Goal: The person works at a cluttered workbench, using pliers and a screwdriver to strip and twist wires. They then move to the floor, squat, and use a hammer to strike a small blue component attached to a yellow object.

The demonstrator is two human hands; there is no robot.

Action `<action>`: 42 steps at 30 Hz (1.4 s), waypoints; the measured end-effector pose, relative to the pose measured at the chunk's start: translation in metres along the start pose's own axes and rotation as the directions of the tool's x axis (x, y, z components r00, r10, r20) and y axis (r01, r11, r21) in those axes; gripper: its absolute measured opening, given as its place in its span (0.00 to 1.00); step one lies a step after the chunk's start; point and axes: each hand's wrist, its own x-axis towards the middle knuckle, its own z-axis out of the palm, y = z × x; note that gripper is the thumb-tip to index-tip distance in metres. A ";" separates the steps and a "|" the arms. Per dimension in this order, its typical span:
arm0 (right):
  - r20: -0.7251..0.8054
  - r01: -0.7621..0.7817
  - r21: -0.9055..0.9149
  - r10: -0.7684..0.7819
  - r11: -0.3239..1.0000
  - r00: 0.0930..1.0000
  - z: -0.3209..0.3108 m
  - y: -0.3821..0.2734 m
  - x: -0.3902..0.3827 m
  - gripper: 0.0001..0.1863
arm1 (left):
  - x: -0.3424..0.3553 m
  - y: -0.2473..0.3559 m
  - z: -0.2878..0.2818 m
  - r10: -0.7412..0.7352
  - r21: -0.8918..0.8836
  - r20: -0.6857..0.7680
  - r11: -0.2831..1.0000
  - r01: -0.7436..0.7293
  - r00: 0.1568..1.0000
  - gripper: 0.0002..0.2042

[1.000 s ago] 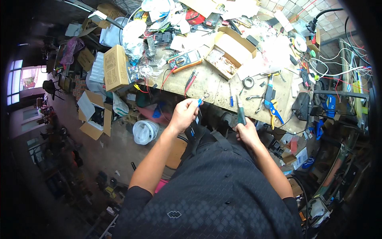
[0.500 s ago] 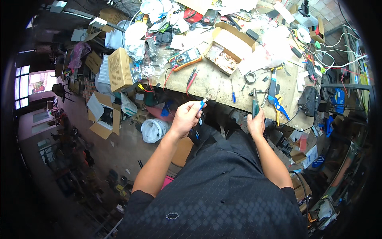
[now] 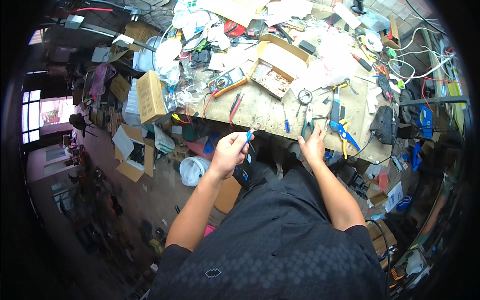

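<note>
The left hand [image 3: 229, 156] is closed, thumb and fingers clamped together on a slim blue piece with a metal tip [image 3: 248, 136], which it holds in front of the worktop's near edge, the tip pointing up and away from the person. The right hand [image 3: 313, 144] is at the same edge farther right, its thumb and fingers spread apart around the handle ends of green-handled pliers [image 3: 308, 121]; the pliers lie on the worktop [image 3: 263, 111] with their nose pointing away, and whether the fingertips touch the handles I cannot tell. A blue-handled screwdriver [image 3: 287, 125] lies just left of the pliers, and a dark roll of tape [image 3: 300, 96] sits just beyond their nose. To the right of the right hand lies a tool with blue and yellow handles [image 3: 348, 138], and beyond it a black boxy device [image 3: 384, 125]. Past the left hand, red and black test probes [image 3: 236, 106] lie near an orange-edged multimeter [image 3: 227, 81]. Beside the meter, an open cardboard box [image 3: 286, 54] holds small copper-coloured parts [image 3: 273, 80]. Below the worktop, left of the left hand, stands a whitish bucket [image 3: 194, 171], and farther left an open carton [image 3: 131, 171] sits on the floor.
</note>
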 end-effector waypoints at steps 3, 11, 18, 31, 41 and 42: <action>-0.018 0.011 0.016 -0.010 1.000 1.000 -0.024 -0.012 -0.010 0.37 | 0.000 0.001 0.007 0.050 0.096 0.060 0.994 -0.056 0.997 0.12; 0.466 -0.365 0.860 -0.257 0.357 0.847 -0.109 -0.059 -0.055 0.20 | 0.010 -0.002 0.049 0.088 0.450 0.354 0.857 -0.252 0.931 0.10; 0.236 -0.212 0.950 -0.085 0.230 0.968 -0.118 -0.034 -0.119 0.15 | 0.016 -0.003 0.086 -0.182 0.554 0.654 0.776 -0.301 0.734 0.12; -0.175 0.044 0.944 0.380 0.328 0.908 -0.132 0.021 -0.278 0.24 | -0.058 -0.055 0.174 -0.289 0.352 0.927 0.446 -0.823 0.239 0.16; -0.327 0.187 0.936 0.539 0.299 0.776 -0.134 0.107 -0.420 0.24 | -0.153 -0.169 0.247 -0.510 0.411 0.845 0.432 -0.803 0.158 0.12; -0.327 0.202 0.940 0.555 0.277 0.765 -0.133 0.114 -0.430 0.24 | -0.162 -0.177 0.255 -0.547 0.434 0.822 0.424 -0.795 0.157 0.11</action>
